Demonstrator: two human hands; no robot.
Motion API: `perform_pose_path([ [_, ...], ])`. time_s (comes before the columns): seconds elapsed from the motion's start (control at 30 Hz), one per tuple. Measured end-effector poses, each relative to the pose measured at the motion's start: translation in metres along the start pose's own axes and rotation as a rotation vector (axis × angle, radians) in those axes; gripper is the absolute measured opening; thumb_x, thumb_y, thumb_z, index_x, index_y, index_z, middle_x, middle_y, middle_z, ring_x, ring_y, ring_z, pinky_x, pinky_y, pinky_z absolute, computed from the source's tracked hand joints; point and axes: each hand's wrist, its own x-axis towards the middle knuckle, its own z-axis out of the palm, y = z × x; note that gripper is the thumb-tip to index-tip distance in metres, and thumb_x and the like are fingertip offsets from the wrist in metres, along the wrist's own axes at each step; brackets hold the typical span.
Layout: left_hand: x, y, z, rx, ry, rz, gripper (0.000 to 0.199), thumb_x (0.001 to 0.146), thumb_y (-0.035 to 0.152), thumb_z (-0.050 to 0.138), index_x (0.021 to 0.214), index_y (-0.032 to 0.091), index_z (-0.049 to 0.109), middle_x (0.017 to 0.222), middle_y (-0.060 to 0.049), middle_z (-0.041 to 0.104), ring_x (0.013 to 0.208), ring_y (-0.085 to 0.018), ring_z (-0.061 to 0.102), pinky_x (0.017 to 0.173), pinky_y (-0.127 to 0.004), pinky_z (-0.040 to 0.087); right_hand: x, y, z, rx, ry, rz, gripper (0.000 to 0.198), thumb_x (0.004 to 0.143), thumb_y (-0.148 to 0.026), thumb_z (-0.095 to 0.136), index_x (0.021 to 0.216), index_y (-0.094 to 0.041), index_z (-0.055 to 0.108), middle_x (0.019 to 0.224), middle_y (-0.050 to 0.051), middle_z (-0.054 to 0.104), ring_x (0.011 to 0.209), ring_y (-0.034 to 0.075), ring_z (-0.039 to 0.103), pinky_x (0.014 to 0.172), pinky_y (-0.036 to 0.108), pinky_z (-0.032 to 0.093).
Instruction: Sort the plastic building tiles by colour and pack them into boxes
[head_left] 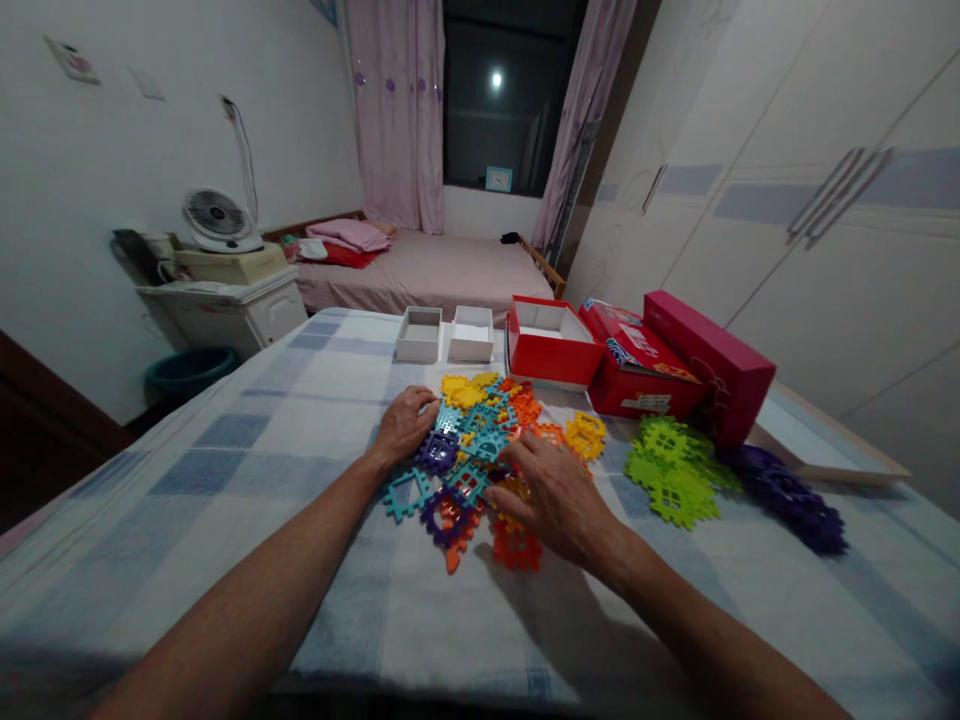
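A mixed heap of flat plastic interlocking building pieces, with turquoise pieces (469, 480), dark purple pieces (437, 452), yellow pieces (463, 390) and orange pieces (517, 548), lies on the table. My left hand (407, 425) rests at the heap's left edge, fingers loosely bent and touching the pieces beside it. Over the heap's right side is my right hand (559, 490), its thumb and forefinger apart above yellow and orange pieces. Its other fingers are partly hidden behind the hand. Green pieces (671, 470) form a separate pile on the right, beside a row of dark purple pieces (787, 500).
Two small white boxes (418, 335) stand behind the heap, with an open red box (555, 345) to their right. Further right are a printed red box (637, 360), a crimson box (712, 365) and a shallow lid (832, 440). A checked cloth (225, 470) covers the table.
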Motion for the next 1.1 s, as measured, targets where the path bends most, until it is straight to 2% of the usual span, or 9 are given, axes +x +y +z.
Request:
perform_pose_path([
  [0.1, 0.000, 0.000, 0.000, -0.001, 0.005, -0.001, 0.032, 0.085, 0.033, 0.039, 0.088, 0.017, 0.066, 0.101, -0.008, 0.065, 0.100, -0.019, 0.058, 0.097, -0.035, 0.044, -0.016, -0.003, 0.000, -0.012, -0.108, 0.005, 0.037, 0.079, -0.047, 0.063, 0.105, -0.021, 0.059, 0.103, 0.008, 0.059, 0.091, 0.024, 0.056, 0.077, 0.036, 0.042],
  [0.23, 0.000, 0.001, -0.001, 0.004, 0.002, 0.005, 0.033, 0.085, 0.033, 0.038, 0.088, 0.016, 0.067, 0.101, -0.008, 0.065, 0.099, -0.019, 0.059, 0.096, -0.034, 0.045, -0.023, 0.005, 0.000, 0.057, -0.114, 0.073, 0.025, 0.085, -0.032, 0.055, 0.106, -0.020, 0.058, 0.102, 0.008, 0.058, 0.090, 0.021, 0.056, 0.078, 0.034, 0.043],
  [0.37, 0.000, 0.001, -0.001, 0.010, 0.000, 0.006, 0.033, 0.085, 0.033, 0.039, 0.088, 0.016, 0.067, 0.100, -0.008, 0.064, 0.098, -0.019, 0.059, 0.096, -0.034, 0.044, -0.018, 0.024, -0.009, 0.199, 0.026, 0.111, 0.024, 0.088, -0.032, 0.051, 0.107, -0.019, 0.057, 0.108, 0.008, 0.056, 0.098, 0.020, 0.055, 0.086, 0.033, 0.043],
  [0.53, 0.000, 0.000, 0.000, 0.013, 0.003, 0.002, 0.034, 0.085, 0.034, 0.038, 0.088, 0.015, 0.067, 0.101, -0.009, 0.064, 0.099, -0.020, 0.059, 0.097, -0.036, 0.044, -0.009, 0.036, -0.013, 0.065, 0.201, 0.097, 0.033, 0.082, -0.032, 0.061, 0.110, -0.017, 0.056, 0.120, 0.013, 0.052, 0.112, 0.027, 0.047, 0.095, 0.043, 0.038],
  [0.67, 0.000, 0.001, 0.000, 0.013, 0.006, 0.003, 0.032, 0.085, 0.033, 0.039, 0.087, 0.016, 0.067, 0.100, -0.009, 0.065, 0.098, -0.020, 0.059, 0.096, -0.036, 0.045, -0.014, 0.023, 0.003, 0.128, 0.014, 0.006, 0.019, 0.085, -0.034, 0.058, 0.097, -0.019, 0.061, 0.104, 0.008, 0.058, 0.097, 0.022, 0.052, 0.085, 0.037, 0.042],
  [0.77, 0.000, 0.001, -0.001, 0.010, 0.011, 0.002, 0.032, 0.085, 0.033, 0.039, 0.087, 0.017, 0.067, 0.100, -0.008, 0.065, 0.098, -0.020, 0.059, 0.096, -0.036, 0.045, -0.017, 0.011, 0.016, 0.091, -0.064, -0.003, 0.025, 0.081, -0.031, 0.063, 0.102, -0.019, 0.062, 0.104, 0.009, 0.058, 0.095, 0.022, 0.052, 0.082, 0.037, 0.042],
  [0.9, 0.000, 0.002, -0.001, 0.006, 0.014, 0.002, 0.032, 0.085, 0.033, 0.039, 0.086, 0.017, 0.067, 0.100, -0.008, 0.065, 0.097, -0.020, 0.060, 0.095, -0.036, 0.045, -0.015, 0.009, 0.020, 0.068, -0.053, 0.027, 0.019, 0.081, -0.021, 0.057, 0.099, -0.017, 0.063, 0.101, 0.009, 0.058, 0.094, 0.022, 0.052, 0.082, 0.036, 0.040],
  [1.0, 0.000, 0.002, -0.001, 0.004, 0.014, 0.006, 0.032, 0.085, 0.033, 0.039, 0.087, 0.018, 0.067, 0.100, -0.007, 0.065, 0.097, -0.019, 0.060, 0.095, -0.035, 0.045, -0.014, 0.014, 0.013, 0.166, 0.026, 0.043, 0.014, 0.083, -0.016, 0.049, 0.089, -0.018, 0.062, 0.094, 0.006, 0.059, 0.088, 0.018, 0.053, 0.080, 0.033, 0.040],
  [1.1, 0.000, 0.001, 0.000, 0.004, 0.015, 0.003, 0.033, 0.085, 0.034, 0.039, 0.087, 0.017, 0.067, 0.100, -0.008, 0.065, 0.098, -0.020, 0.059, 0.096, -0.036, 0.045, -0.015, 0.021, 0.003, 0.315, 0.094, 0.120, 0.014, 0.085, -0.022, 0.046, 0.081, -0.019, 0.058, 0.085, 0.003, 0.059, 0.082, 0.017, 0.053, 0.077, 0.031, 0.040],
])
